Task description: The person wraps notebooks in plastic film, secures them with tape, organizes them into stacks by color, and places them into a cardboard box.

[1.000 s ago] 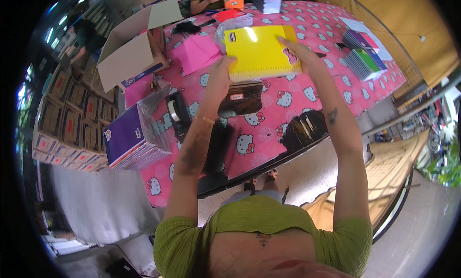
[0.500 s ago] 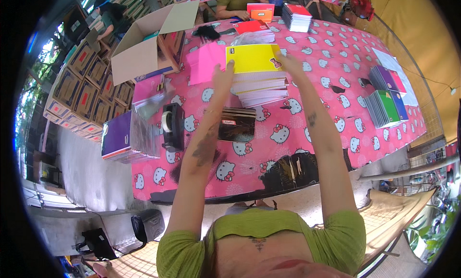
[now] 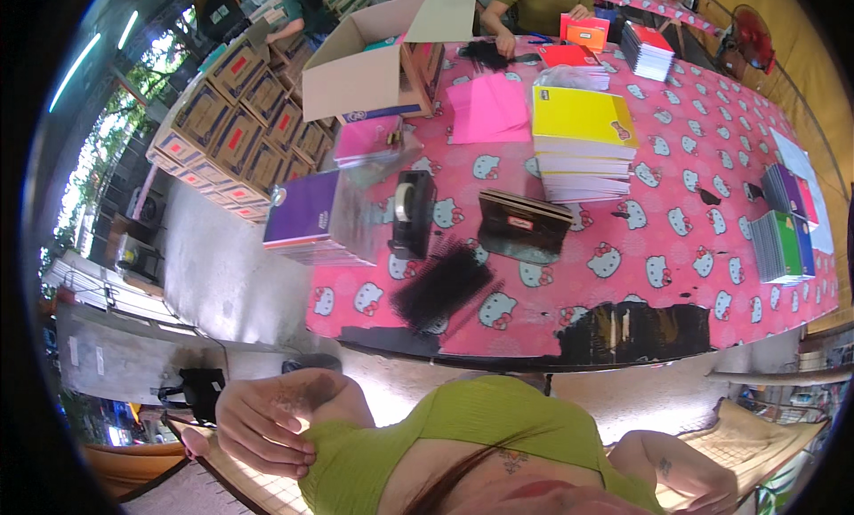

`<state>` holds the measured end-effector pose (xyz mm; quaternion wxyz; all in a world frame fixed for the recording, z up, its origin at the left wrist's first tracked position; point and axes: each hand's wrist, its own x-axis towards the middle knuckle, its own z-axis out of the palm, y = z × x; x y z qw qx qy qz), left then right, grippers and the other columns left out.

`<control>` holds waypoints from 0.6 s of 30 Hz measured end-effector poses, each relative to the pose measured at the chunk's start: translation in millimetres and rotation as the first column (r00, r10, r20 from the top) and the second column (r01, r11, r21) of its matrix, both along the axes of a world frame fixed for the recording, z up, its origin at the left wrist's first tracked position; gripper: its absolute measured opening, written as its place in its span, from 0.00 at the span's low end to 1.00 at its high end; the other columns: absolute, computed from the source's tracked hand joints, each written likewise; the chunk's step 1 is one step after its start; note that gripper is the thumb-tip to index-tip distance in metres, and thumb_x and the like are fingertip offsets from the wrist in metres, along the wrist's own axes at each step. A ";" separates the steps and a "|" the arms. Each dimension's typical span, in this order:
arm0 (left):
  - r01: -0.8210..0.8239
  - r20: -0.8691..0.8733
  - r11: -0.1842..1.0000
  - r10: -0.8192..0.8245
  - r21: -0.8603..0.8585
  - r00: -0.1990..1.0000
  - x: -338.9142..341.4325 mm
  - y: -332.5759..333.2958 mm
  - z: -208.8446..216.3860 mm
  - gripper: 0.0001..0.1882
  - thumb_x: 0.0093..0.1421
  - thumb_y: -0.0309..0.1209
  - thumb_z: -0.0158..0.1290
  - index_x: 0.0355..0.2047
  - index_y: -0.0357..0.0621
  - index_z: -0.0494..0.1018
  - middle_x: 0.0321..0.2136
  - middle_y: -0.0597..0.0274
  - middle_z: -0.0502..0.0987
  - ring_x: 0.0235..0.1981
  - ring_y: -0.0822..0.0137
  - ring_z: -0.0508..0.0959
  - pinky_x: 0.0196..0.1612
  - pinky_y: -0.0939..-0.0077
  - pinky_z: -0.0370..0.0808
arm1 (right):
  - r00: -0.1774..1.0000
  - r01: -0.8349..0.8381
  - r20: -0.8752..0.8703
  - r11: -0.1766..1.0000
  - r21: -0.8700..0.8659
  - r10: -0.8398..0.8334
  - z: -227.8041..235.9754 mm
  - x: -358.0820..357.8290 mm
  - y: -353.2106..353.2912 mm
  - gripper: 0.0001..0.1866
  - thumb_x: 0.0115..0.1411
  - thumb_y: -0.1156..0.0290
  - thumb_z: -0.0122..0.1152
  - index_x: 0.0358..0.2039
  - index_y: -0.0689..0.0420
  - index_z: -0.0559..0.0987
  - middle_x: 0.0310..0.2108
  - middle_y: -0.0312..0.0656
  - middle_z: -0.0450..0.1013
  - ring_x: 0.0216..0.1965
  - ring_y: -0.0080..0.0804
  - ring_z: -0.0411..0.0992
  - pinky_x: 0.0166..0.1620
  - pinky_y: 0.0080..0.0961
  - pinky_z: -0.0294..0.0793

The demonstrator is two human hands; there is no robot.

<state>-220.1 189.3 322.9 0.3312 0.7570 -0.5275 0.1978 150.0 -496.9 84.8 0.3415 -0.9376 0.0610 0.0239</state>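
My left hand (image 3: 262,426) is drawn back beside my body, its bent fingers on the edge of my green sleeve (image 3: 342,457). My right hand (image 3: 707,488) is low at the right, close to my side, with its fingers partly hidden. Neither is on the table. In front of me stands a tall stack of yellow notebooks (image 3: 583,115). Nearer lie dark-covered notebooks (image 3: 520,230) and a black mesh piece (image 3: 445,284). Pink sheets (image 3: 489,106) lie left of the yellow stack.
A black tape dispenser (image 3: 414,213), purple notebooks (image 3: 302,208) and pink packs (image 3: 369,141) stand left, before an open carton (image 3: 356,79). Green notebooks (image 3: 774,244) sit right. Across the table a person's hand (image 3: 505,45) touches black material. Stacked cartons (image 3: 240,115) fill the far left.
Both my hands have left the yellow notebooks and come back to my body. The notebook stack stays on the table. My view has swung left, and the person opposite has reached toward the black material.
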 end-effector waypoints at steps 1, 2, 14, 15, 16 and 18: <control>-0.019 0.071 0.996 0.025 -0.085 0.997 -14.6 1.0 -8.8 0.04 0.55 0.25 0.59 0.25 0.43 0.83 0.23 0.61 0.83 0.28 0.71 0.84 0.40 0.75 0.76 | 0.996 0.060 0.062 0.998 0.010 -0.061 3.6 -4.5 -12.7 0.22 0.62 0.67 0.56 0.54 0.62 0.71 0.49 0.48 0.73 0.50 0.40 0.73 0.52 0.38 0.74; -0.057 0.076 0.986 0.070 -0.158 0.995 -31.4 6.9 -16.0 0.05 0.55 0.25 0.59 0.23 0.43 0.83 0.21 0.62 0.82 0.27 0.71 0.84 0.39 0.76 0.76 | 0.987 0.100 0.119 0.994 0.044 -0.105 9.7 -11.4 -25.1 0.21 0.61 0.68 0.56 0.54 0.62 0.71 0.48 0.48 0.73 0.49 0.40 0.73 0.51 0.38 0.75; -0.520 -0.992 0.854 0.063 -0.005 0.114 61.3 -105.3 -318.5 0.14 0.69 0.34 0.47 0.46 0.36 0.73 0.40 0.55 0.80 0.42 0.65 0.80 0.44 0.72 0.75 | 0.477 -0.326 -0.414 0.594 0.736 0.775 -88.7 -213.8 215.4 0.19 0.63 0.60 0.61 0.50 0.57 0.73 0.45 0.39 0.77 0.45 0.32 0.75 0.47 0.29 0.73; -0.506 -0.978 0.848 0.203 0.157 0.037 70.0 -125.7 -315.7 0.13 0.69 0.35 0.47 0.44 0.36 0.72 0.37 0.53 0.79 0.40 0.62 0.81 0.42 0.70 0.75 | 0.562 -0.298 -0.410 0.638 0.710 0.719 -103.9 -221.8 213.5 0.16 0.63 0.61 0.60 0.46 0.57 0.74 0.42 0.38 0.77 0.41 0.32 0.76 0.43 0.30 0.73; -0.487 -0.939 0.816 0.342 0.311 -0.027 75.8 -143.6 -307.9 0.13 0.69 0.35 0.47 0.42 0.36 0.71 0.33 0.51 0.79 0.37 0.60 0.81 0.40 0.67 0.75 | 0.682 -0.313 -0.332 0.670 0.673 0.652 -117.0 -225.7 210.0 0.14 0.64 0.61 0.59 0.44 0.57 0.73 0.39 0.40 0.78 0.38 0.34 0.76 0.40 0.32 0.73; -0.534 -0.822 0.684 0.569 0.497 -0.036 89.2 -175.6 -282.0 0.12 0.70 0.37 0.46 0.38 0.39 0.67 0.23 0.44 0.75 0.27 0.46 0.79 0.32 0.57 0.73 | 0.847 -0.294 -0.211 0.760 0.580 0.488 -125.5 -230.8 197.7 0.11 0.66 0.62 0.56 0.39 0.58 0.72 0.34 0.43 0.77 0.33 0.39 0.76 0.37 0.35 0.72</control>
